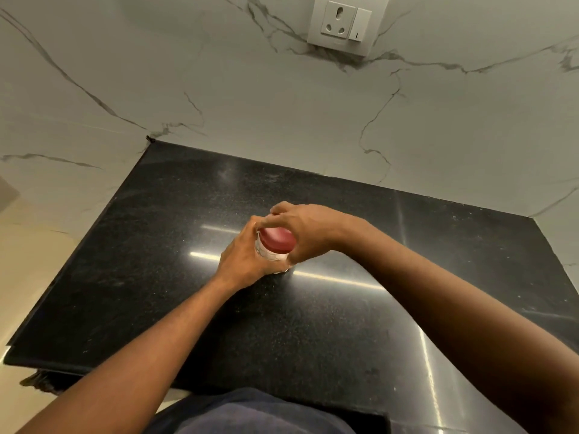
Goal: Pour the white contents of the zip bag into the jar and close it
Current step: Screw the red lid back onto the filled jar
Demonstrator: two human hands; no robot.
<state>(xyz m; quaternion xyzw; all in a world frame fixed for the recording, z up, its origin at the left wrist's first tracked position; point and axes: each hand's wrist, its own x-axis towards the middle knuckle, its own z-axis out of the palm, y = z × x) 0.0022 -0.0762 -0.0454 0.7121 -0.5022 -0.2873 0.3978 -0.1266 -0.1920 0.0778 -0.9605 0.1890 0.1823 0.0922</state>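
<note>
Counting: one jar, one red lid, two hands, both on it. The jar is standing upright on the black counter, roughly mid-slab and well clear of every edge. The left hand is wrapping the jar body from the left side, fingers curled round the pale wall and covering most of it. The right hand is coming over from the right and gripping the lid, fingers curled down around the far rim and the thumb on the near rim. The lid is sitting on top of the jar mouth; cannot tell whether it is fully seated or threaded. The jar wall is showing whitish with a faint pattern between the fingers; contents not readable through it. Both forearms are bare, reaching in from the bottom corners. The counter is polished dark speckled stone, reflecting three or four light streaks near the jar and along the right side. White marble-look wall with grey veins is running behind and to the left of the slab. One socket plate is sitting on the wall at the top, carrying one three-pin socket and one switch. A dark blue garment is showing at the bottom edge.
</note>
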